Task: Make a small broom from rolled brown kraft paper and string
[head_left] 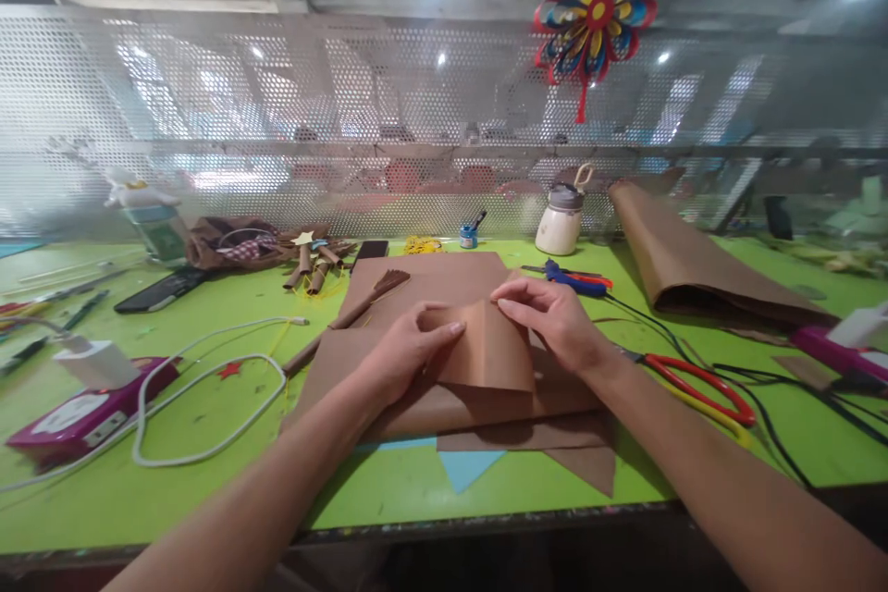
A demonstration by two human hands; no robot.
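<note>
Between my two hands is a small piece of brown paper (486,356) with a crease down its middle. My left hand (416,342) grips its left edge, thumb on the near face and fingers behind. At the top right edge, my right hand (551,319) pinches the paper between thumb and fingertips. Larger brown paper sheets (430,282) lie stacked underneath. Across their left side rests a thin rolled-paper broom (357,310) with a frayed end. Under the stack's near edge a light blue paper corner (468,467) sticks out.
Red-handled scissors (700,384) and a blue glue gun (575,277) with a black cable lie right. A large brown paper roll (694,250) stands behind. On the left are a white cable (208,458), a purple power strip (90,412) and a phone (163,289). A bottle (559,220) stands at the back.
</note>
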